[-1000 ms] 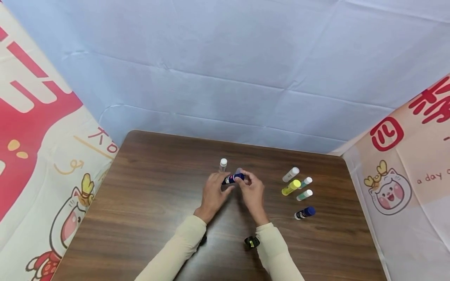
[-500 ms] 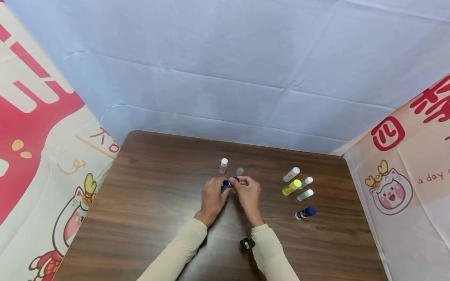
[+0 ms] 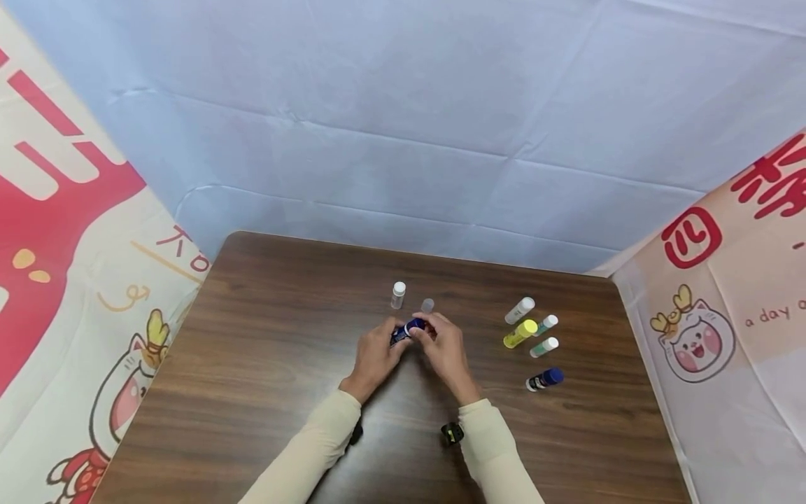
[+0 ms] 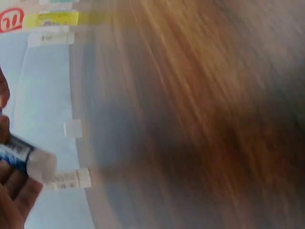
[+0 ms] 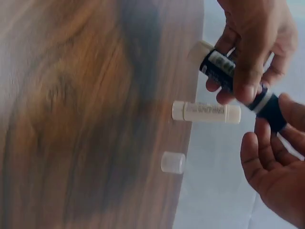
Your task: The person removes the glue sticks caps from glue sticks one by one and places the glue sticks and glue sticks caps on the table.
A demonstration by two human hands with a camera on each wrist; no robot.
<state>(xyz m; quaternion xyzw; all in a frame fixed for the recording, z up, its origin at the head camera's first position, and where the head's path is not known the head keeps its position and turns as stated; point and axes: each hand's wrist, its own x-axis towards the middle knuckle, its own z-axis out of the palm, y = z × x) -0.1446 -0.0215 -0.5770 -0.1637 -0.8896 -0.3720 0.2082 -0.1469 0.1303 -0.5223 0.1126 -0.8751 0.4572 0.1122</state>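
Note:
A dark blue glue stick with a white band is held above the table between both hands. My left hand grips its labelled body; the white base end sticks out past the fingers in the right wrist view. On the opposite end, my right hand pinches the dark blue cap between thumb and fingers. Just beyond the hands stand a white-topped clear glue stick and a small translucent cap. The left wrist view catches only part of the held glue stick at its left edge.
To the right on the wooden table stand several glue sticks: a white one, a yellow one, two with white caps and green labels, and a dark blue one. A pale cloth hangs behind the table.
Both hands and the blue glue stick have shifted slightly left, and the stick tilts more. The small translucent cap, partly covered by the right hand at first, now shows more fully.

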